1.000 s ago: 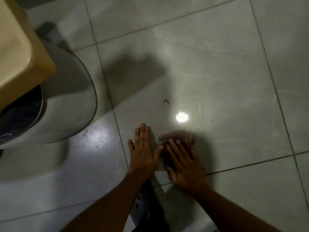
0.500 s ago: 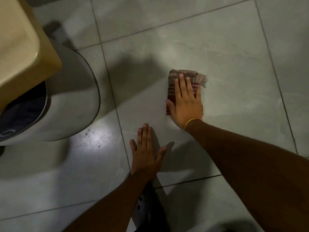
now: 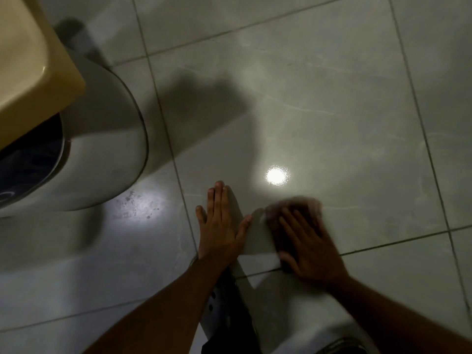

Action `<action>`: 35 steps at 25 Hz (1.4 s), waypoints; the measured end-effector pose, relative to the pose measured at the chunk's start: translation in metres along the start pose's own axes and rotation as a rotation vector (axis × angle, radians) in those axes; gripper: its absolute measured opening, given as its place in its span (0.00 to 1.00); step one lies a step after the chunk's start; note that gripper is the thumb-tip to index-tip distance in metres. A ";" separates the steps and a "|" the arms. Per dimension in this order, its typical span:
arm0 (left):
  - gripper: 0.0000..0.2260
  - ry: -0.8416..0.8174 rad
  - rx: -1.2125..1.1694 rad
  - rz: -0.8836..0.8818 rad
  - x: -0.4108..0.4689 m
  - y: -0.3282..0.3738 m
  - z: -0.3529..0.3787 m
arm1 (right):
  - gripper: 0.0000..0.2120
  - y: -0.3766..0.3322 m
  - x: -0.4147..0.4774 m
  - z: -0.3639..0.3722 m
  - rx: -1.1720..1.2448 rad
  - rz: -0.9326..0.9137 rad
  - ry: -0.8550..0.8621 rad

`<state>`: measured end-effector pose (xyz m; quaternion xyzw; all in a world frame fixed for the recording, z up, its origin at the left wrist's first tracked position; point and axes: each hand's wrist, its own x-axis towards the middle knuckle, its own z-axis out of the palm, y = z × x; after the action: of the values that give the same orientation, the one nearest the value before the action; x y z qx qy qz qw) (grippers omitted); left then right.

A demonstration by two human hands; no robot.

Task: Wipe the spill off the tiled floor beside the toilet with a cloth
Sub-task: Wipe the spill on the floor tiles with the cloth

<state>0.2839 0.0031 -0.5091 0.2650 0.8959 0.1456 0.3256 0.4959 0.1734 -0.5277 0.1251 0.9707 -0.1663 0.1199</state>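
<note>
My right hand (image 3: 306,244) presses flat on a brownish checked cloth (image 3: 296,204), blurred with motion, on the grey tiled floor (image 3: 332,111) near me. Only the cloth's far edge shows past my fingers. My left hand (image 3: 219,226) rests flat on the floor just left of it, fingers spread, holding nothing. The white toilet (image 3: 102,149) stands to the left. No liquid is plainly visible; a bright round light reflection (image 3: 277,175) shines on the tile just beyond the cloth.
A yellowish basin (image 3: 30,60) overhangs the toilet at the upper left. Small dark specks (image 3: 138,205) lie on a lit floor patch beside the toilet's base. My clothing (image 3: 224,302) shows between my forearms.
My right hand has slid the cloth back toward me from its far reach half a second ago. The small dark curl seen earlier on the tile is gone. My left hand has stayed put.
</note>
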 end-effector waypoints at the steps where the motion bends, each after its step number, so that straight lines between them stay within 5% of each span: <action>1: 0.44 -0.005 0.000 -0.003 0.000 0.000 0.000 | 0.39 0.016 0.031 -0.013 -0.015 0.024 0.015; 5: 0.44 -0.014 0.001 -0.022 0.003 0.000 0.001 | 0.41 0.023 0.187 -0.057 -0.076 0.202 0.130; 8: 0.43 -0.002 -0.031 -0.017 0.002 -0.001 0.001 | 0.39 -0.025 0.220 -0.050 -0.018 0.193 0.190; 13: 0.41 0.025 -0.092 -0.001 0.001 0.000 -0.002 | 0.37 -0.063 0.056 0.017 0.044 -0.020 0.079; 18: 0.43 0.036 -0.113 0.011 -0.001 0.002 -0.004 | 0.39 0.026 -0.031 -0.004 -0.047 0.061 0.001; 22: 0.46 0.017 -0.114 -0.007 0.001 0.005 -0.005 | 0.41 0.085 0.099 -0.061 -0.105 0.269 0.088; 27: 0.45 0.023 -0.103 -0.016 -0.001 0.004 -0.006 | 0.40 0.009 0.205 -0.062 -0.068 0.229 0.174; 32: 0.44 0.042 -0.097 0.003 0.000 0.002 -0.003 | 0.38 -0.051 0.060 0.013 -0.008 -0.037 0.062; 35: 0.44 0.052 -0.107 0.018 0.001 -0.001 -0.001 | 0.39 -0.042 -0.027 0.026 -0.022 0.016 -0.008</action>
<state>0.2825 0.0024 -0.5095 0.2516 0.8925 0.2030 0.3145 0.5144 0.1208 -0.5318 0.1311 0.9709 -0.1552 0.1267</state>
